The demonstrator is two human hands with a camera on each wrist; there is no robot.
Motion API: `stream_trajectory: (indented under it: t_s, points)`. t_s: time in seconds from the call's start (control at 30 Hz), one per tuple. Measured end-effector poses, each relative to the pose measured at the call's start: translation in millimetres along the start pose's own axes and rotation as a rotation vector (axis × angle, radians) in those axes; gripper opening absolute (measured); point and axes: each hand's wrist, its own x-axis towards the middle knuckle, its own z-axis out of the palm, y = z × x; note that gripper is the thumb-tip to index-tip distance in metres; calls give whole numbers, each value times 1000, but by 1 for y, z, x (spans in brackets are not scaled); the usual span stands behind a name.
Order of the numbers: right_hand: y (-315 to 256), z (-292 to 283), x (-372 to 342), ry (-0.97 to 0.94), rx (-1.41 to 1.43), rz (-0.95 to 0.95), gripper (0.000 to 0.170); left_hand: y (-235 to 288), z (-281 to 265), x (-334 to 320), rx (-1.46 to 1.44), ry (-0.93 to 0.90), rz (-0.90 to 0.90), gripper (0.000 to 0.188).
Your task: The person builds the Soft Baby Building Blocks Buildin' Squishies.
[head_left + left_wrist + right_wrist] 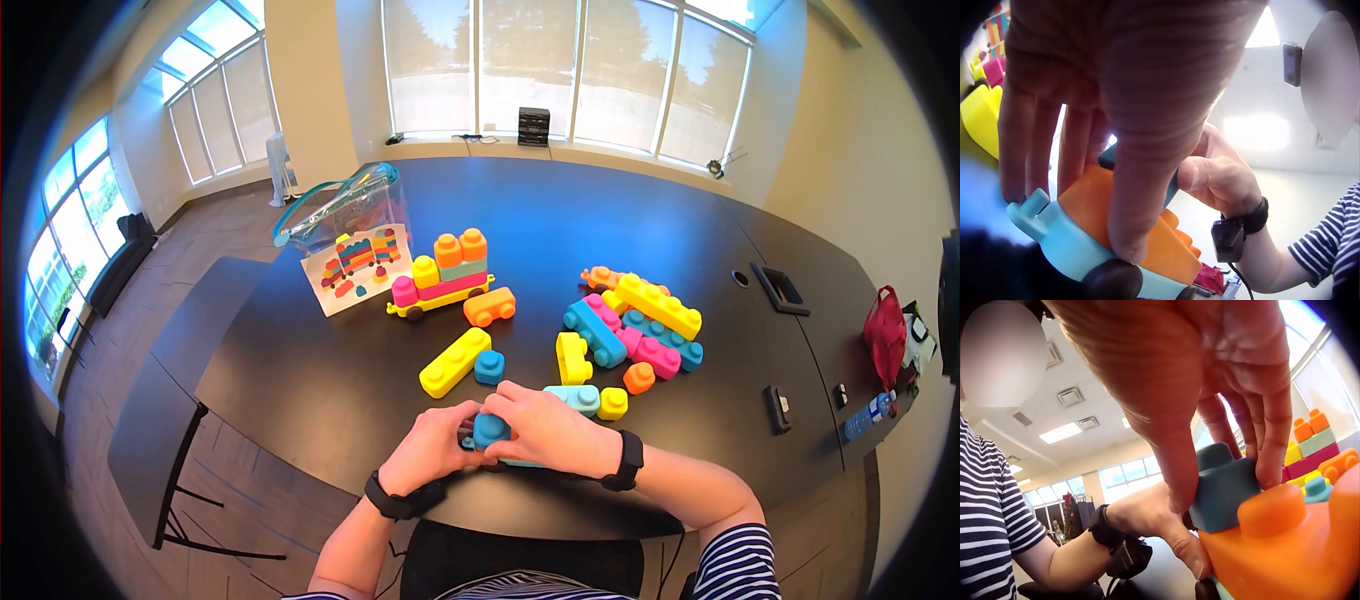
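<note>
my right hand (548,430) pinches a blue block (1224,495); it touches an orange block (1094,203). my left hand's fingers (1129,231) clasp the latter.

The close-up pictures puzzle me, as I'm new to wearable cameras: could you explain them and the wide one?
There is no robot here, just a person's bare hands. The wide picture comes from a camera worn on the head; each close-up comes from a camera on one wrist.

On the dark table are loose toy blocks, a wheeled toy train, a picture card and a clear bag.

The left hand holds an orange block on a light-blue wheeled base. The right hand's grip pinches a blue block at the orange one's end; whether it is fully seated, I can't tell.
</note>
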Motion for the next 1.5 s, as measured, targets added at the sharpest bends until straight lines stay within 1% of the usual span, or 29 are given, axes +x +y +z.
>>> stream_trajectory:
  t_s: [0.03,0.13,0.27,0.37,0.4,0.47,0.53,0.57,0.67,0.73,0.8,0.83,0.93,0.97,1.07,1.13,1.2,1.27,1.33,1.37,1.4,1.47,1.5]
  points:
    - [2,2,0,6,-11,-11,45,0,0,0,12,-3,5,59]
    - [3,2,2,-1,-15,-29,45,2,0,0,-11,10,-2,53]
    - [7,-1,5,-29,14,-21,41,4,0,-1,-12,4,-14,53]
    - [30,-27,28,-222,7,-117,39,5,-1,-2,8,3,0,53]
    - [31,-43,37,-289,24,-52,37,5,-1,-3,-5,2,9,53]
    - [47,-57,58,-169,-98,-65,43,6,-1,-3,-19,-2,17,53]
    - [65,-59,81,-91,-206,-94,44,9,-3,-4,-19,-5,15,54]
    - [69,-59,92,-84,-242,-120,52,10,-5,-5,-44,-16,32,58]
    - [86,-40,128,-210,-298,-128,58,14,-5,-6,-53,25,106,61]
    - [86,-27,144,-315,-319,-80,65,12,-5,-6,-8,16,100,59]
    - [87,-13,154,-387,-310,-53,68,10,-5,-6,-56,19,103,56]
    - [87,-6,159,-412,-377,-75,70,9,-5,-5,-56,11,95,55]
    - [91,10,164,-490,-466,-40,70,4,-4,-4,-38,21,114,55]
    - [93,15,163,-441,-444,-75,64,2,-4,-4,-42,17,111,54]
    - [93,21,163,-416,-539,-62,56,2,-4,-4,-74,0,77,54]
    - [97,12,156,-227,-511,-176,53,5,-6,-4,-115,-18,26,56]
    - [65,-25,137,-113,-385,-124,51,7,-7,-5,-142,-6,31,54]
    - [58,-46,112,32,-300,-174,52,10,-9,-6,-138,-9,31,54]
    - [48,-64,79,79,-203,-203,55,12,-10,-6,-125,-14,25,54]
    - [37,-75,57,44,-164,-158,57,8,-9,-5,-126,-17,22,54]
    - [22,-84,36,-12,-165,-67,59,6,-8,-5,-126,-18,20,54]
    - [26,-82,-3,-38,-233,-13,60,9,-9,-5,-134,-19,21,53]
    - [15,-84,-19,-73,-210,55,61,9,-9,-5,-130,-22,21,53]
